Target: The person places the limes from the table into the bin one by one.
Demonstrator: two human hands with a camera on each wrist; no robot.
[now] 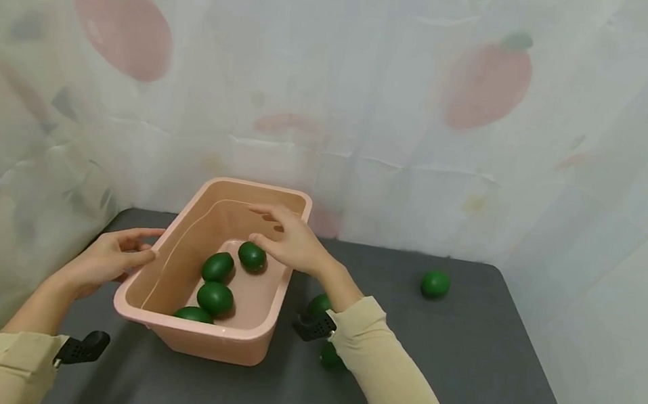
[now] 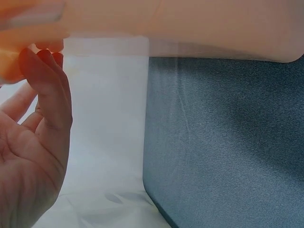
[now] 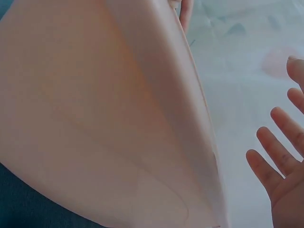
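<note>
Right hand (image 1: 293, 242) over limes (image 1: 252, 256) in pink bin (image 1: 201, 339).

Dark grey table (image 1: 463, 357) against a fruit-printed white curtain (image 1: 376, 86).

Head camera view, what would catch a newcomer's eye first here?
The pink tub in the middle of the dark table, with four green balls lying in it. The right hand hovers open over the farthest ball, while the left hand rests at the tub's left rim. One lone ball sits far right.
</note>
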